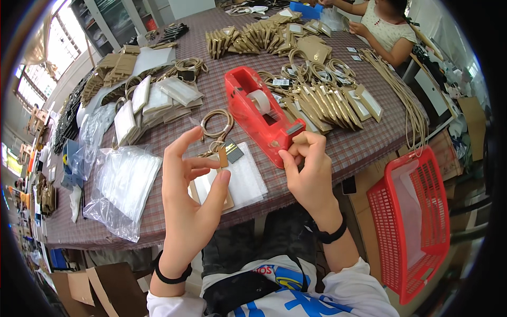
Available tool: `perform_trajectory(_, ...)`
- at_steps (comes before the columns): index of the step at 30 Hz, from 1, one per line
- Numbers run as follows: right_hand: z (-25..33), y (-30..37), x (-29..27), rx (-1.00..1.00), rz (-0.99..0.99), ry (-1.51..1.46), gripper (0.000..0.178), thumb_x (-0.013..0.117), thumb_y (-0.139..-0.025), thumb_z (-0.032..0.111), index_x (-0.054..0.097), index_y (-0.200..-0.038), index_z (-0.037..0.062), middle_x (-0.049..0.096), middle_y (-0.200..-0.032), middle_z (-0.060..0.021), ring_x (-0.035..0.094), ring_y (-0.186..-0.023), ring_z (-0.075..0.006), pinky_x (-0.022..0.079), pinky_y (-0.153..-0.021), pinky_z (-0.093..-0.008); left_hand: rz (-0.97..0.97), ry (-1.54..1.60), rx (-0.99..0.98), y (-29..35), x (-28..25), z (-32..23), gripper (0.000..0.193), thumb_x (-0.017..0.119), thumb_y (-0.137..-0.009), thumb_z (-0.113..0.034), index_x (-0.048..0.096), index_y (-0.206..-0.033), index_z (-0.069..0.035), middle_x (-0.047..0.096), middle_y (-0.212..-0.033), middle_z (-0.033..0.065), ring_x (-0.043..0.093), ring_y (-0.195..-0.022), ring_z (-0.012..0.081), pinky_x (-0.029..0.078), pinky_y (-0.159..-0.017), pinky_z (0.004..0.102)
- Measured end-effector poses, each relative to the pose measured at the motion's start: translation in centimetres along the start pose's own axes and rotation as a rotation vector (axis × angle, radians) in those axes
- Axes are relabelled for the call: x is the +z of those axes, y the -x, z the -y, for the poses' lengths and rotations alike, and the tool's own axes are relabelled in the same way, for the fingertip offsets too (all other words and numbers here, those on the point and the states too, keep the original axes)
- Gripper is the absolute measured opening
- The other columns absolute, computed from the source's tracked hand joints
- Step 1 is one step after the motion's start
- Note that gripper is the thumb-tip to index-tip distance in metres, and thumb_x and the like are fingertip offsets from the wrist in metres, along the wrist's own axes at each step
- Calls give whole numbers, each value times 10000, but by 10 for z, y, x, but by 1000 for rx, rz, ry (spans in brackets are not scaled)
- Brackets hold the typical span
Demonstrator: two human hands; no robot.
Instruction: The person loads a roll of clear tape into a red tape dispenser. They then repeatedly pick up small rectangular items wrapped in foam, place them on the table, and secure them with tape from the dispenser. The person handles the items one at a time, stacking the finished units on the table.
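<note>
My left hand is raised with thumb and fingers spread, holding nothing. Behind it on the table lie a white tissue-like sheet, a small tan flat pouch mostly hidden by the hand, a coiled tan cord strap and a dark striped tag. At the front end of a red tape dispenser, my right hand has its thumb and index finger pinched together by the cutter. Whatever sits in that pinch is too small to make out. A tape roll is mounted in the dispenser.
Clear plastic bags lie on the left, with wrapped pouches behind. Gold pouches with coiled straps stand in a row beyond the dispenser. A red basket is at the right, below tan cords. Another person sits far right.
</note>
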State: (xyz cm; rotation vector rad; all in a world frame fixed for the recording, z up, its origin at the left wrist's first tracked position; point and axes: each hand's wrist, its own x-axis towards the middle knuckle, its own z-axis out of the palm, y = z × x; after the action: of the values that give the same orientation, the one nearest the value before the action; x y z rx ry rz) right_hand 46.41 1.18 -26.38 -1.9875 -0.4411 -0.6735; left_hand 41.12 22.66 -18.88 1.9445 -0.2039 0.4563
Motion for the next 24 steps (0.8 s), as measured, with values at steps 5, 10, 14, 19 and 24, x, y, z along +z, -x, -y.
perform_trajectory(5, 3, -10, -5, 241, 12, 81, 588, 922, -858, 247, 497, -1204, 31, 682, -706, -66, 714, -624, -253, 536, -592, -358, -13, 3, -28, 11, -14, 9, 662, 720, -924, 29, 464, -1534, 12, 553, -1525, 174, 713, -1033, 169, 555, -974, 364)
perform_trajectory(10, -7, -16, -23, 385, 57, 386, 850, 971, -717, 531, 525, -1246, 38, 666, -697, -25, 663, -603, -225, 518, -604, -384, -59, 74, -61, 22, -28, 14, 637, 715, -931, 40, 468, -1517, 24, 568, -1502, 170, 711, -1021, 160, 557, -960, 356)
perform_trajectory(14, -36, -8, -39, 418, -13, 234, 746, 978, -779, 349, 546, -1289, 17, 595, -687, -23, 575, -600, -132, 477, -600, -335, -44, 274, -158, 31, -38, 18, 507, 703, -965, 25, 529, -1442, 33, 637, -1395, 136, 697, -1009, 137, 549, -945, 322)
perform_trajectory(19, 15, 13, -40, 209, -275, -85, 379, 773, -969, 35, 589, -1300, 13, 658, -888, -6, 591, -790, -75, 473, -718, -254, 28, 609, -314, 48, -47, 29, 262, 670, -1030, -14, 631, -1283, 40, 684, -1269, 89, 672, -1005, 99, 528, -932, 268)
perform_trajectory(24, 89, 37, 1, 34, 155, -321, 702, 902, -881, 146, 508, -1426, -56, 759, -1195, -184, 758, -1090, -241, 627, -925, -352, 89, 658, -348, 61, -37, 31, 190, 667, -1044, -17, 667, -1228, 28, 692, -1206, 45, 641, -1015, 70, 513, -914, 233)
